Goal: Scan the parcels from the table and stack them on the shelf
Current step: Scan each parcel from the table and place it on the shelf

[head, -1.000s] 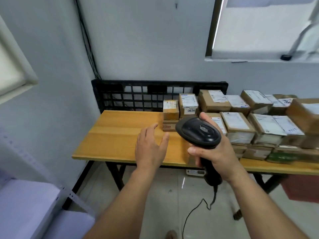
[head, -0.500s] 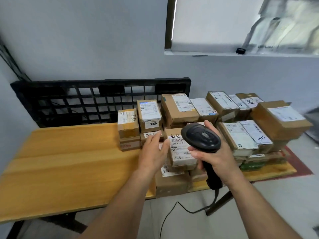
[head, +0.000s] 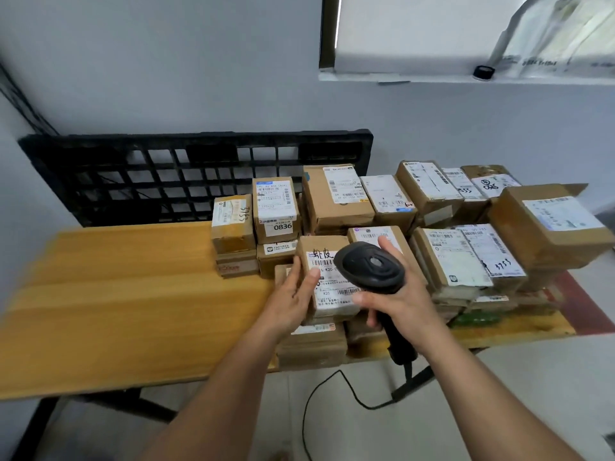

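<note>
Head view: at the centre of the frame the left hand (head: pixel 295 294) takes the near parcel (head: pixel 329 296) by its left edge, thumb laid on the white label and fingers wrapped down the side wall. This parcel sits on top of other boxes at the front edge of the counter (head: pixel 133 294). The right hand (head: pixel 401 306) is curled round the handle of the black scanner (head: pixel 369 266), whose head hangs just over the parcel's label, hiding part of it. So of the two hands, one clasps cardboard and the other a tool. A cord (head: pixel 332 382) trails from the handle toward the floor at the bottom of the frame.

More parcels (head: pixel 446 257) crowd the right half of the counter, stacked in layers, and a black grid pallet (head: pixel 166 174) leans against the wall at upper left. No shelf shows.

The parcel looks like a small, stiff cardboard box, probably light enough for one hand (its contents are unknown, so weight is a guess). The taped faces and the glossy label may be slick, so the firmest hold is likely across the two long side walls, near the middle, keeping the barcode uncovered. Lifting it could disturb the boxes beneath.
</note>
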Tool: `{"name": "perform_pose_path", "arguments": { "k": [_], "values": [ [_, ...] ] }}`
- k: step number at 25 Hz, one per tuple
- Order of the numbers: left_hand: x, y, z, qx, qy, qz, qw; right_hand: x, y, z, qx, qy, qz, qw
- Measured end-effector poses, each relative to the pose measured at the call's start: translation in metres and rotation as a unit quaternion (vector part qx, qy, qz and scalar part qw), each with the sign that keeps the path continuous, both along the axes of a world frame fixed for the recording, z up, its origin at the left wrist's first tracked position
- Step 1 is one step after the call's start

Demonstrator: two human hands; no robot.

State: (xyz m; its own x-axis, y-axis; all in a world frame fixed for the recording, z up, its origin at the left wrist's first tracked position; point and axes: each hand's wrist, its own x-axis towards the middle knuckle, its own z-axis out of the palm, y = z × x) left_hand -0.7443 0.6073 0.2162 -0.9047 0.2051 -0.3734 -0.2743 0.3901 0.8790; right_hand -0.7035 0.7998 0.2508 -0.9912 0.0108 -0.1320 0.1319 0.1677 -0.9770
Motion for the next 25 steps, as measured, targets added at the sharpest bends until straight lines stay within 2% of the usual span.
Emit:
{"name": "perform_pose_path", "arguments": {
  "k": [5, 9, 15, 25],
  "values": [
    [0.015, -0.020, 0.026, 0.093, -0.006, 0.000, 0.996, -0.002, 0.004, 0.013, -0.046, 0.018, 0.040, 0.998],
    [0.023, -0.035, 0.041, 0.087, 0.091, 0.067, 0.990, 0.004, -0.008, 0.041, -0.065, 0.066, 0.101, 0.991],
    [0.030, -0.061, 0.067, 0.050, 0.200, 0.156, 0.966, 0.038, -0.022, 0.081, -0.158, 0.101, 0.173, 0.967],
    [0.048, -0.067, 0.078, 0.002, 0.246, 0.182, 0.952, 0.071, -0.014, 0.089, -0.103, 0.123, 0.200, 0.967]
  ]
}}
